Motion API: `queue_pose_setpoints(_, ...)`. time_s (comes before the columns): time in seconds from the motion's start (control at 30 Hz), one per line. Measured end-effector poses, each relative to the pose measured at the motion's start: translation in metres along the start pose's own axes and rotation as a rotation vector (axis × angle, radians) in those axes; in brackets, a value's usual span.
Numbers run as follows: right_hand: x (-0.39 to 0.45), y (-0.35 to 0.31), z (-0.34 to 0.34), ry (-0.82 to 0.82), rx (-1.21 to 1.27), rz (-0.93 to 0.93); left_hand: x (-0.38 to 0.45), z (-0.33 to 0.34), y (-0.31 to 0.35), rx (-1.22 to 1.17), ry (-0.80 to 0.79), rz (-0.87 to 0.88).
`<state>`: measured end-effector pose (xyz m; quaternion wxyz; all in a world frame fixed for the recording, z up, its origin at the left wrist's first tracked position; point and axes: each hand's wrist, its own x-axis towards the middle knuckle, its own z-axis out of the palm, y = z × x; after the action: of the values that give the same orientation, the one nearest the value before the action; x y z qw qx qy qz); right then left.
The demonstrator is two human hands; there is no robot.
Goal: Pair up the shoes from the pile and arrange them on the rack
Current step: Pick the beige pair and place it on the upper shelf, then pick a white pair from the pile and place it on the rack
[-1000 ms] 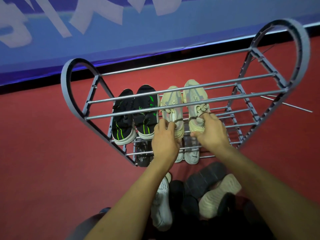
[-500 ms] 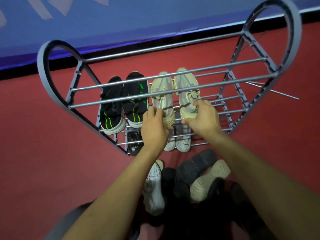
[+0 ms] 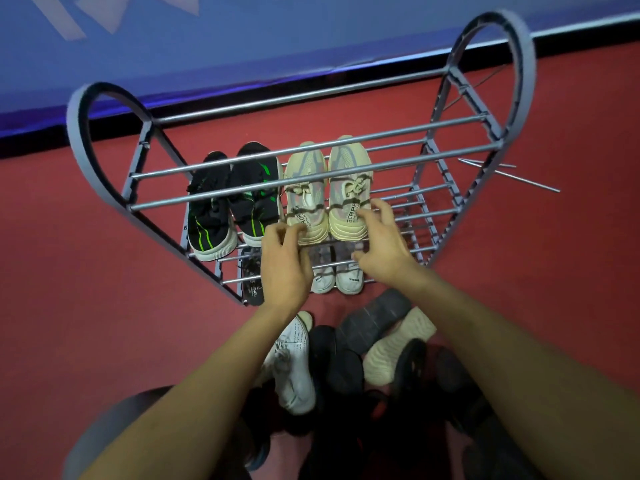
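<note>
A grey metal shoe rack [image 3: 162, 200] stands on the red floor. On its middle shelf a beige pair [image 3: 349, 188] sits side by side, heels toward me, next to a black pair with green stripes [image 3: 211, 220]. My left hand [image 3: 284, 268] hovers at the heel of the left beige shoe [image 3: 306, 206] with its fingers loosely curled and nothing in them. Over the right beige shoe's heel, my right hand [image 3: 381, 244] has its fingers spread. The lower shelf holds a white pair [image 3: 337, 280] and a black shoe [image 3: 251, 287].
The pile lies on the floor below my arms: a white sneaker [image 3: 294, 372], an upturned dark sole [image 3: 370, 323], a beige shoe [image 3: 391, 355] and several black shoes [image 3: 336, 362]. Loose metal rods [image 3: 512, 176] lie right of the rack. A blue banner [image 3: 311, 36] backs it.
Both hands held the beige shoes' heels on the shelf; now they have let go and drawn back slightly, fingers loosened. The shoes stay in place.
</note>
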<state>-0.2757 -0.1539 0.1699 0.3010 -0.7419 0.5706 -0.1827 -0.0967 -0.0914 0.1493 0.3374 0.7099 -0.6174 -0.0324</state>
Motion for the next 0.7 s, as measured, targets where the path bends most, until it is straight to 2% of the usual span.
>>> queue_pose_setpoints(0.03, -0.004, -0.001, 0.001, 0.028, -0.027, -0.019, -0.006, -0.001, 0.003, 0.055, -0.023, 0.009)
queue_pose_setpoints(0.07, -0.010, -0.002, 0.001, 0.068, -0.059, -0.040, -0.014, 0.000, 0.007, 0.084, -0.123, 0.013)
queue_pose_setpoints(0.13, -0.022, -0.002, 0.000, 0.097, -0.087, -0.067, -0.036, 0.003, 0.012, 0.111, -0.536, -0.037)
queue_pose_setpoints(0.17, -0.029, 0.000, 0.000, 0.057, -0.102, -0.072, -0.051, 0.005, 0.014, 0.160, -0.772, -0.058)
queue_pose_setpoints(0.23, -0.048, 0.007, -0.005, -0.179, -0.156, -0.005, -0.085, 0.009, 0.014, 0.318, -1.136, 0.009)
queue_pose_setpoints(0.3, -0.073, 0.014, -0.010, -0.584, -0.294, 0.108, -0.118, 0.012, 0.013, 0.497, -1.346, 0.103)
queue_pose_setpoints(0.33, -0.087, 0.016, -0.012, -0.776, -0.398, 0.158, -0.131, 0.013, 0.010, 0.559, -1.401, 0.124)
queue_pose_setpoints(0.37, -0.099, 0.021, -0.012, -0.917, -0.497, 0.210, -0.143, 0.013, 0.007, 0.606, -1.426, 0.127)
queue_pose_setpoints(0.43, -0.122, 0.026, -0.009, -1.027, -0.649, 0.257, -0.161, 0.015, -0.002, 0.647, -1.426, 0.071)
queue_pose_setpoints(0.57, -0.152, 0.035, -0.003, -0.873, -0.673, 0.138, -0.175, 0.015, -0.003, 0.471, -1.369, -0.164)
queue_pose_setpoints(0.63, -0.162, 0.043, -0.001, -0.828, -0.577, 0.104, -0.176, 0.016, -0.004, 0.392, -1.266, -0.279)
queue_pose_setpoints(0.7, -0.168, 0.045, 0.001, -0.868, -0.530, 0.126, -0.178, 0.021, -0.009, 0.350, -1.142, -0.436)
